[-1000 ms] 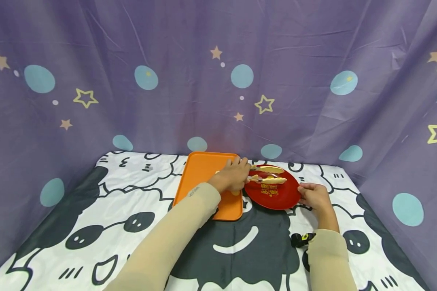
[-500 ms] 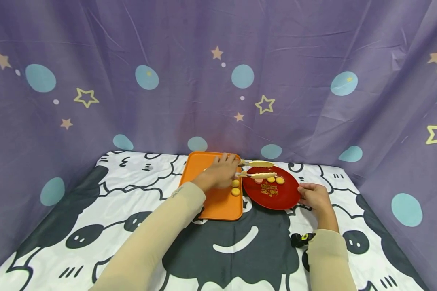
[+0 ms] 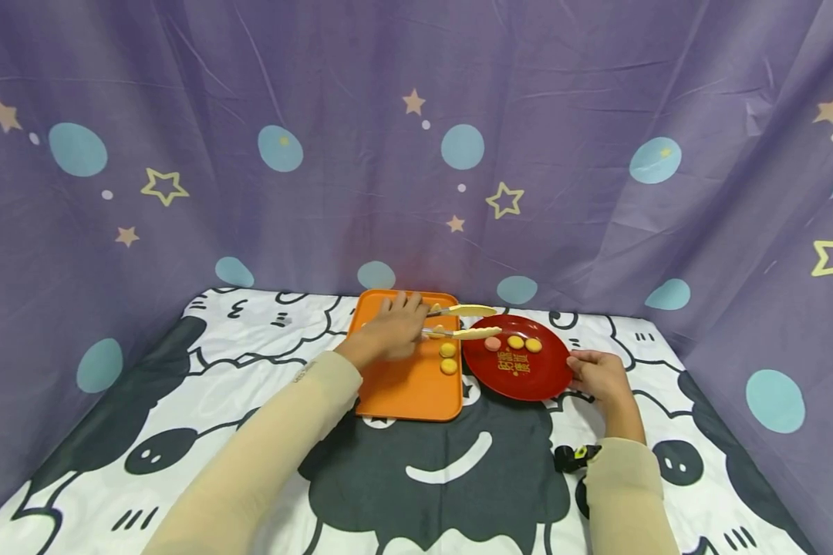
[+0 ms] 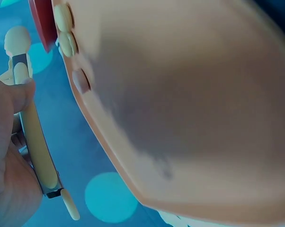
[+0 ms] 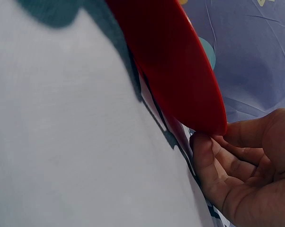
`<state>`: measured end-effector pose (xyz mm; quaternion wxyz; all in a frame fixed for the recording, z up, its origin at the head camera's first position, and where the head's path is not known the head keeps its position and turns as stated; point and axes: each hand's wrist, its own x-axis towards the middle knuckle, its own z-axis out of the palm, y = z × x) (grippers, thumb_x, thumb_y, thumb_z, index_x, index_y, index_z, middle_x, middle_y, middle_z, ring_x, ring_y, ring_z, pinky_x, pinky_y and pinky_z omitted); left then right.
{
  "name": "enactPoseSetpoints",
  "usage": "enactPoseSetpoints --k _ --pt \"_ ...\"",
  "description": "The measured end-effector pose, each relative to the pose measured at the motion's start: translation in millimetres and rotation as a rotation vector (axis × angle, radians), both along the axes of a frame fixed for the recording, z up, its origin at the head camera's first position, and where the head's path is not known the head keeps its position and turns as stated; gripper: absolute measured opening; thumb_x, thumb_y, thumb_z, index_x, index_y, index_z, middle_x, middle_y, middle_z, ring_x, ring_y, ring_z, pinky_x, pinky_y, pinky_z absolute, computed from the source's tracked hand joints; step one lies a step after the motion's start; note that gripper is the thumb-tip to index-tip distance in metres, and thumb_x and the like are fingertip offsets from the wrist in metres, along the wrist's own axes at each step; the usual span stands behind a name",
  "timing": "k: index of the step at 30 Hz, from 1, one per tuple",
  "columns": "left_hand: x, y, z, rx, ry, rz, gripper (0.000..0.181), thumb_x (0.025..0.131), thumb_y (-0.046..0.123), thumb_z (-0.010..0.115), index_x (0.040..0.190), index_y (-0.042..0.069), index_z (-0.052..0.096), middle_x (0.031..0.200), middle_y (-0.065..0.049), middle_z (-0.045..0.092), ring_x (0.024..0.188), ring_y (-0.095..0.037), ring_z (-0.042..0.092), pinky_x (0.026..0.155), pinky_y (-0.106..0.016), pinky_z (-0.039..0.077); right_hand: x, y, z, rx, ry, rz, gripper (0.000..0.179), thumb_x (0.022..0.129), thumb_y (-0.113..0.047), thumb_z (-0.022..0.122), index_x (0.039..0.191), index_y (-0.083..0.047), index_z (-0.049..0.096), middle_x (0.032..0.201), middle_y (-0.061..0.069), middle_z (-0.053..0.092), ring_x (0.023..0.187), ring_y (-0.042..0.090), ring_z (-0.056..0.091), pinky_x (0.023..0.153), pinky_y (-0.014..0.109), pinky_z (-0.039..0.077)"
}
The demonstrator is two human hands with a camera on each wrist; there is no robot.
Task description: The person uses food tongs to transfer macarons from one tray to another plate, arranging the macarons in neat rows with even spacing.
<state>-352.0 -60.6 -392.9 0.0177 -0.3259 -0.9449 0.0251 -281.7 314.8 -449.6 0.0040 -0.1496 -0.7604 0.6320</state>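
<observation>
In the head view my left hand (image 3: 397, 327) grips tongs (image 3: 473, 334) with cream tips, held over the right side of an orange tray (image 3: 409, 393). The tips stand apart and nothing shows between them. The left wrist view shows the thumb along the tongs' handle (image 4: 38, 142). My right hand (image 3: 600, 375) pinches the rim of a red plate (image 3: 521, 385) between thumb and fingers. A pink macaron-like disc (image 3: 493, 344) and two yellow ones (image 3: 524, 344) lie on that plate. Two yellow discs (image 3: 448, 358) sit along the tray's right edge; more lie partly hidden under the tongs.
A white and dark cartoon-print cloth (image 3: 444, 501) covers the table. Behind it hangs a purple curtain (image 3: 361, 154) with stars and blue dots. The tray and plate stand side by side near the table's back edge.
My left hand has moved left with the tongs, from over the plate to over the tray. The discs on the plate now show uncovered. My right hand stays at the plate's rim.
</observation>
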Motion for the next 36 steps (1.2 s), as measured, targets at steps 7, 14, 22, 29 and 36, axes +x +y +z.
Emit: enactPoseSetpoints --k 7,14,22,29,36 --pt "0.2 -22.1 -3.2 0.009 -0.01 0.027 0.049 0.109 0.037 0.044 0.148 0.009 0.041 0.132 -0.008 0.036 0.108 -0.026 0.028 0.089 -0.043 0.024 -2.0 0 -0.2 -0.007 0.007 0.003 0.037 0.102 -0.002 0.057 0.134 0.017 0.052 0.091 0.004 0.066 0.072 0.011 0.068 0.067 0.028 0.059" --pt "2.1 -42.7 -9.3 0.024 -0.027 0.06 0.053 0.108 0.038 0.045 0.151 0.007 0.04 0.136 -0.011 0.037 0.111 -0.029 0.031 0.091 -0.044 0.026 0.1 -1 -1.9 0.036 0.003 0.001 0.038 0.102 -0.004 0.057 0.134 0.016 0.053 0.096 0.004 0.066 0.075 0.009 0.066 0.069 0.028 0.059" --pt "4.5 -63.6 -13.6 0.052 -0.034 0.087 0.054 0.107 0.034 0.051 0.151 0.004 0.041 0.139 -0.013 0.038 0.116 -0.033 0.033 0.091 -0.046 0.029 0.5 0 -1.2 0.065 -0.003 -0.004 0.039 0.103 -0.007 0.058 0.135 0.015 0.054 0.103 0.009 0.066 0.078 0.008 0.065 0.071 0.028 0.059" --pt "4.6 -78.3 -20.5 0.059 -0.052 0.095 0.054 0.106 0.032 0.053 0.15 0.003 0.042 0.135 -0.014 0.039 0.113 -0.033 0.034 0.09 -0.047 0.028 0.7 -1 -1.6 0.034 -0.005 -0.017 0.038 0.102 -0.004 0.058 0.135 0.015 0.054 0.1 0.008 0.067 0.076 0.01 0.066 0.069 0.027 0.059" --pt "6.8 -83.9 -17.3 0.066 -0.07 0.107 0.054 0.106 0.031 0.054 0.15 0.003 0.043 0.135 -0.013 0.04 0.117 -0.033 0.034 0.091 -0.048 0.029 0.3 -1 -0.7 0.061 -0.009 -0.014 0.038 0.103 -0.007 0.057 0.136 0.013 0.054 0.105 0.009 0.065 0.077 0.009 0.066 0.07 0.028 0.059"
